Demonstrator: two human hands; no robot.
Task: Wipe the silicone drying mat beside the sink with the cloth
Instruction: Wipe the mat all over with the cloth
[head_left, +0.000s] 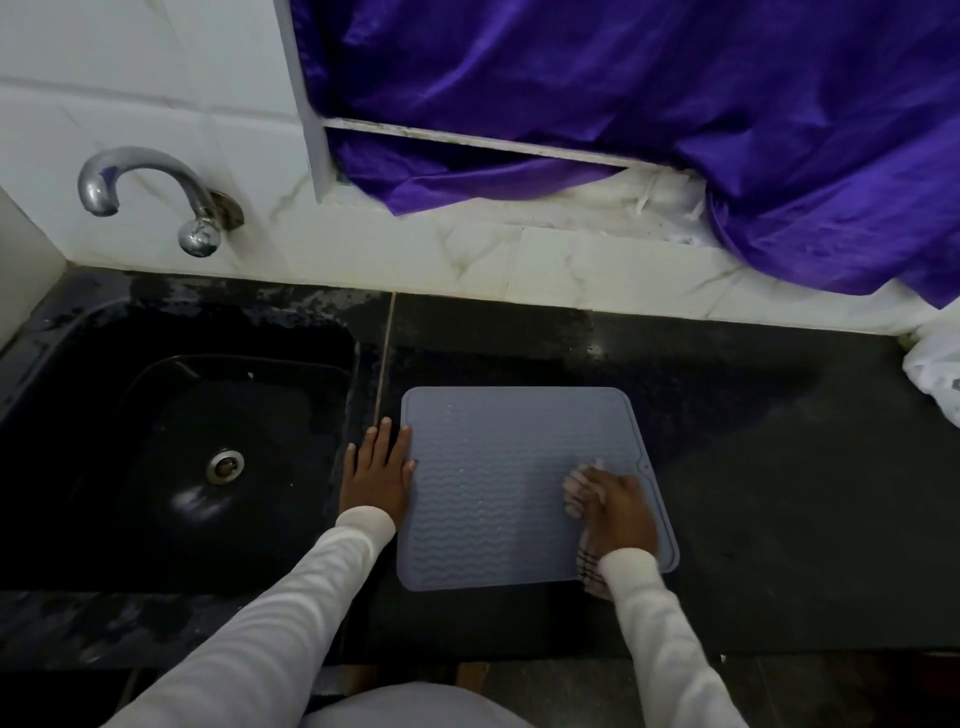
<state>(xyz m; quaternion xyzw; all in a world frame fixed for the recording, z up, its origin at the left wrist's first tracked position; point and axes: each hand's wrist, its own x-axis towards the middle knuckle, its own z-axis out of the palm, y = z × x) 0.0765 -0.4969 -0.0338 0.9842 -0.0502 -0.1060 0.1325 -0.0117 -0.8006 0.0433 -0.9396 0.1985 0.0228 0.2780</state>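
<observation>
The floppy silicone mat (498, 483) looks prone to sliding on the counter (779, 493), so the left hand (376, 475) lies flat at its edge; the right hand's (621, 512) grip bunches the soft cloth (579, 493).

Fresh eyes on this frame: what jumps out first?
The shiny purple satin fabric draped over the white tiled wall at the top right dominates the view. Below it, the grey-blue ribbed silicone drying mat stands out on the black stone counter, with the right hand gripping a bunched pale striped cloth on the mat's right side and the left hand flat at its left edge. The black sink lies left.
</observation>
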